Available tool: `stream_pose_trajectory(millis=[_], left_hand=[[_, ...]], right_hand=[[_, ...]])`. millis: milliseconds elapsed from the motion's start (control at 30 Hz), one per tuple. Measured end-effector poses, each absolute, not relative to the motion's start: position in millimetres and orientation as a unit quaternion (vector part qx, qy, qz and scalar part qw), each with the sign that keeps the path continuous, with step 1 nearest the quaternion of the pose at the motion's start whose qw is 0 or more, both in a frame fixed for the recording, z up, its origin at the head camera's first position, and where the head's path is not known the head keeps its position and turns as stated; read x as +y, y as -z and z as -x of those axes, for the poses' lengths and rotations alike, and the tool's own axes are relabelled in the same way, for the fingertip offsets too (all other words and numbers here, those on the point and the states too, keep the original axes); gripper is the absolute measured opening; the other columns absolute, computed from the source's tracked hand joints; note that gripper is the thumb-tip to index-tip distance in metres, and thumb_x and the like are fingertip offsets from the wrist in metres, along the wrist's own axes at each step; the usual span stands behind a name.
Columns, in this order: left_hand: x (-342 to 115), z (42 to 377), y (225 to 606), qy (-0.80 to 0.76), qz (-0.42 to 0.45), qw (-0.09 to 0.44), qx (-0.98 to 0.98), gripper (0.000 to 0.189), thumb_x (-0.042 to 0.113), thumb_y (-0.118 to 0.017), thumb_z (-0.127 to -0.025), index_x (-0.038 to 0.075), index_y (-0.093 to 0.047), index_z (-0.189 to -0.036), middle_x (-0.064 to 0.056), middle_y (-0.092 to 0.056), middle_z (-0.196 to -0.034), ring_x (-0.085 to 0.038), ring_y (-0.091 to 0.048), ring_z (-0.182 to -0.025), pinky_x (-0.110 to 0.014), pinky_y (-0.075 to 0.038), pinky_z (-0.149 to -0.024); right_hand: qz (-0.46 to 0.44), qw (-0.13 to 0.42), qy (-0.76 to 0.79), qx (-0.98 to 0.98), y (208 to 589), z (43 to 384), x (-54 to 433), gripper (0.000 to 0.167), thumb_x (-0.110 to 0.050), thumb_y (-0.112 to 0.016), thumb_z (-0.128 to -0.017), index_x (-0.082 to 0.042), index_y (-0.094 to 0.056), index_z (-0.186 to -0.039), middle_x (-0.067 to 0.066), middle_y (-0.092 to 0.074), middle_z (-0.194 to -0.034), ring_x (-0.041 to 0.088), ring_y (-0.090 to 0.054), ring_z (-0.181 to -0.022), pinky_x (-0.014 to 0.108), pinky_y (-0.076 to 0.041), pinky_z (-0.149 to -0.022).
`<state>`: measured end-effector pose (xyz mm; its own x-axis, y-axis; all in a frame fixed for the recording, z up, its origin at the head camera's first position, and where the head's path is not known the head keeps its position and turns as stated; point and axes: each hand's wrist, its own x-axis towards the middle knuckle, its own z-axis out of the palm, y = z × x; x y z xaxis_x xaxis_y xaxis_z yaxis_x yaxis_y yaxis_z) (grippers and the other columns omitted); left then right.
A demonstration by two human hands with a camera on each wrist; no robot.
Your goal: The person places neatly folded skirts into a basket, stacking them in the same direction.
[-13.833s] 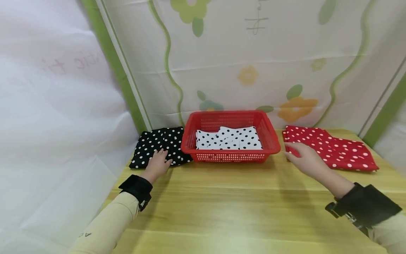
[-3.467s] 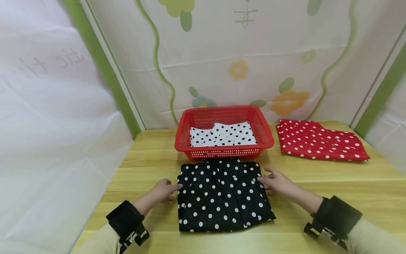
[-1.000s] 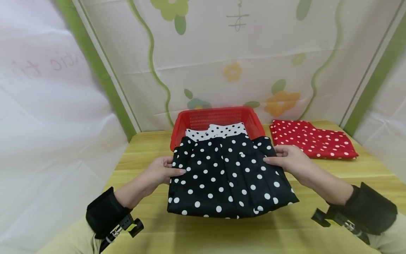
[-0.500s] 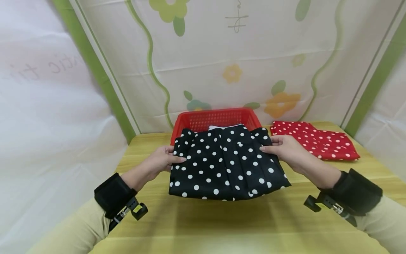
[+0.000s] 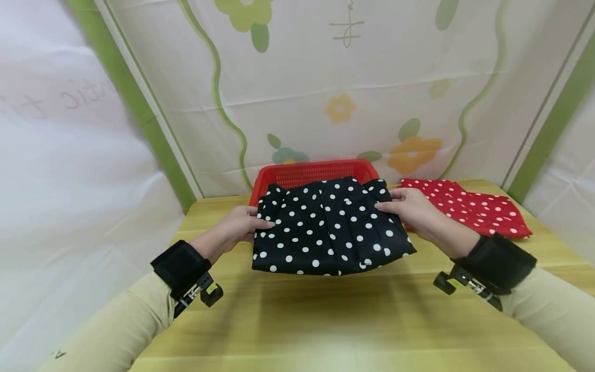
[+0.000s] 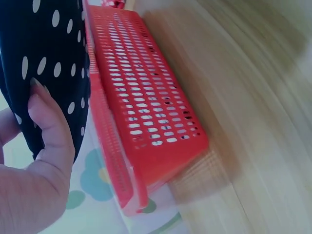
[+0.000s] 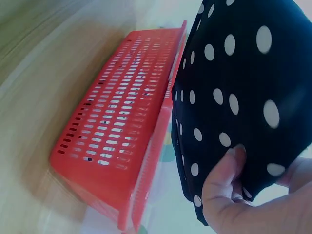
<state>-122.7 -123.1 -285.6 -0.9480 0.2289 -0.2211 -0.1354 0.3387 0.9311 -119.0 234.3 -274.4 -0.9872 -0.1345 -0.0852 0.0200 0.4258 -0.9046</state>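
Observation:
Between my two hands hangs a folded black cloth with white polka dots (image 5: 321, 227), lifted off the table and overlapping the red basket in the head view. My left hand (image 5: 237, 227) pinches its left edge, thumb on top and fingers underneath. On the opposite edge my right hand (image 5: 413, 209) grips it the same way. The perforated red basket (image 5: 316, 171) stands behind the cloth; both wrist views show its outer wall (image 6: 141, 92) close below the fabric. The white cloth with black dots inside the basket is hidden now.
A folded red polka-dot cloth (image 5: 479, 209) lies on the wooden table (image 5: 334, 320) right of the basket. Behind the table hangs a white curtain (image 5: 288, 88) with flower prints, and another white sheet (image 5: 69, 181) borders the left side.
The black cloth first lay at the left, then flat before the basket. Both hands have since raised it and moved it forward, covering the white cloth from view.

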Motion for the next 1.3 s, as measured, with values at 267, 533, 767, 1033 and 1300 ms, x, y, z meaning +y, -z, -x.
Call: stream_pose_trajectory(millis=[267,533,767,1033,1300], left_hand=[[-112,139,287,-0.562,0.009,0.149,0.814,0.033,0.006,-0.060,-0.094,-0.008,-0.053,-0.124,-0.019,-0.068,-0.106,-0.017,-0.068,-0.079,-0.033,-0.057,-0.076],[-104,150,291,-0.589,0.031,0.138,0.795,0.037,0.004,-0.059,-0.095,-0.007,-0.051,-0.130,-0.020,-0.065,-0.115,-0.018,-0.068,-0.082,-0.037,-0.055,-0.083],[-105,170,290,-0.597,0.051,0.132,0.790,0.041,0.003,-0.059,-0.095,-0.007,-0.049,-0.133,-0.020,-0.058,-0.123,-0.020,-0.064,-0.090,-0.037,-0.052,-0.088],[-109,189,290,-0.577,0.056,0.131,0.804,0.043,0.004,-0.059,-0.096,-0.005,-0.047,-0.136,-0.020,-0.056,-0.127,-0.023,-0.062,-0.097,-0.036,-0.051,-0.092],[-110,194,291,-0.610,0.063,0.098,0.784,0.046,-0.001,-0.058,-0.095,-0.006,-0.044,-0.139,-0.021,-0.050,-0.137,-0.031,-0.055,-0.118,-0.040,-0.046,-0.099]], right_hand=[[0.016,0.055,0.532,0.845,287,136,231,0.055,-0.021,-0.058,-0.098,0.012,-0.041,-0.139,0.029,-0.050,-0.133,0.020,-0.060,-0.097,0.023,-0.053,-0.079],[-0.005,0.059,0.516,0.855,289,151,233,0.054,-0.022,-0.055,-0.100,0.009,-0.041,-0.141,0.028,-0.052,-0.130,0.020,-0.062,-0.092,0.025,-0.054,-0.078],[-0.025,0.082,0.528,0.845,286,169,225,0.053,-0.020,-0.054,-0.100,0.008,-0.038,-0.143,0.027,-0.048,-0.134,0.028,-0.058,-0.105,0.033,-0.052,-0.089],[-0.044,0.073,0.536,0.840,282,187,218,0.050,-0.016,-0.053,-0.100,0.006,-0.040,-0.142,0.026,-0.048,-0.136,0.031,-0.054,-0.114,0.039,-0.049,-0.095],[-0.044,0.068,0.552,0.830,279,204,206,0.050,-0.014,-0.053,-0.100,0.004,-0.040,-0.144,0.026,-0.042,-0.142,0.034,-0.051,-0.118,0.043,-0.046,-0.098]])
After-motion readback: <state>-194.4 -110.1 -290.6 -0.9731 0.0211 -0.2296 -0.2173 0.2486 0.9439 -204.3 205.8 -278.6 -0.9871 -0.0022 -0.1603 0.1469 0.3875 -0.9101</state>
